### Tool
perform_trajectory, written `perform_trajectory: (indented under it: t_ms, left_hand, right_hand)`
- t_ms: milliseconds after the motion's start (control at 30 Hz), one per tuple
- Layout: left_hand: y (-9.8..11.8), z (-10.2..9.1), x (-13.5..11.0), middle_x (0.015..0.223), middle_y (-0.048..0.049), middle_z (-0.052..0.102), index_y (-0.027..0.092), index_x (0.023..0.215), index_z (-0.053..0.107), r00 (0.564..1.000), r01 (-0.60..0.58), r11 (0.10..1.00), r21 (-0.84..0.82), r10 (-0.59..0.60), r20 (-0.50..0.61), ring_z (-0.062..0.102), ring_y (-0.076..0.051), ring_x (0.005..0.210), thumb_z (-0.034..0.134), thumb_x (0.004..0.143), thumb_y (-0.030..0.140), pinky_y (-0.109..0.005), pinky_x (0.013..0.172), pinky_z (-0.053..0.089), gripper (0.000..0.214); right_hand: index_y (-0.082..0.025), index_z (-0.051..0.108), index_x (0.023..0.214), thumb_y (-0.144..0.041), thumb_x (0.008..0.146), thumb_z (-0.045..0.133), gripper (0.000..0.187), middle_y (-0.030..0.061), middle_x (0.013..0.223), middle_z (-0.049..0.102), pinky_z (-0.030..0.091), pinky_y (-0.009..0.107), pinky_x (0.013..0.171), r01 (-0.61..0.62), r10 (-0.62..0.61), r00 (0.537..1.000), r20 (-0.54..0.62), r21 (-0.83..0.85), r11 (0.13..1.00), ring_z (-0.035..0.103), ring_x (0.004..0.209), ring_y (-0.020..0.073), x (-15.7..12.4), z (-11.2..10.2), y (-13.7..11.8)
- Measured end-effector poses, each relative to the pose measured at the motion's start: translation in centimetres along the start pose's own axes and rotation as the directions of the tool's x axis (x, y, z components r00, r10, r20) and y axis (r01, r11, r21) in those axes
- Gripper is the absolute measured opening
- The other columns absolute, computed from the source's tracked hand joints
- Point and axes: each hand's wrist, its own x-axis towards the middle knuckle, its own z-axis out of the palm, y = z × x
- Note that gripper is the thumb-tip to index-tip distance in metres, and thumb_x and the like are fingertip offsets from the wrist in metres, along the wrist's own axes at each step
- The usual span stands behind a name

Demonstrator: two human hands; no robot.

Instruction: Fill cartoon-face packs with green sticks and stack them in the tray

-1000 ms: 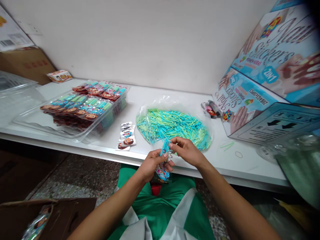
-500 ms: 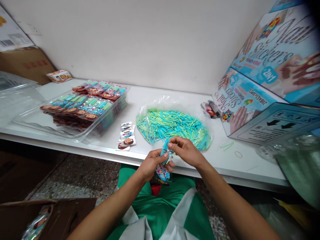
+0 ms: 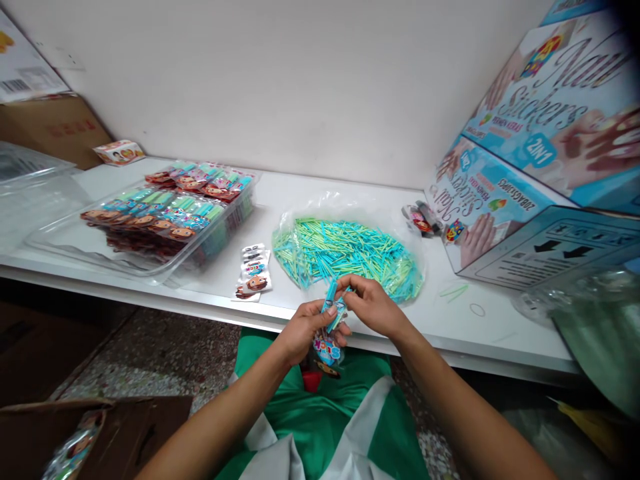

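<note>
My left hand (image 3: 306, 327) is closed round a small printed plastic packet (image 3: 327, 349), which hangs down over my lap with its cartoon end lowest. Thin blue sticks (image 3: 331, 291) stand up out of the packet's top between thumb and fingers. My right hand (image 3: 369, 301) meets it there, thumb and forefinger pinched on blue sticks at the packet's mouth; the exact grip is partly hidden. Just beyond both hands lies a clear plastic bag (image 3: 320, 203) spread out under a heap of green and blue sticks (image 3: 350, 250).
Filled packets (image 3: 150, 217) are stacked in a clear tray (image 3: 165, 270) at the left. Flat printed strips (image 3: 254, 272) lie between tray and heap. Printed cartons (image 3: 500, 193) stand at the right, near a small dark packet (image 3: 423, 219). A brown box (image 3: 125, 433) sits low left.
My right hand's fingertips have shifted slightly right and the blue sticks between the hands have tilted. The packet's lower end has swung down a little. My left hand stays nearly in place.
</note>
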Motion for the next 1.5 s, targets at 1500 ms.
perform_trajectory:
  t_ms: [1500]
  left_hand:
    - [0.28, -0.20, -0.23, 0.069, -0.0089, 0.067, 0.011, 0.091, 0.055, 0.998, 0.010, 0.999, 0.030, -0.011, 0.061, 0.063, -0.016, 0.054, 0.063, 0.075, 0.040, -0.024, 0.052, 0.048, 0.034]
  right_hand:
    - [-0.019, 0.055, 0.076, -0.015, 0.077, 0.045, 0.010, -0.0037, 0.069, 0.053, 0.036, 0.022, 0.061, 0.076, -0.075, 0.997, 0.009, -0.107, 0.991, 0.046, 0.063, 0.0106, -0.34, 0.37, -0.90]
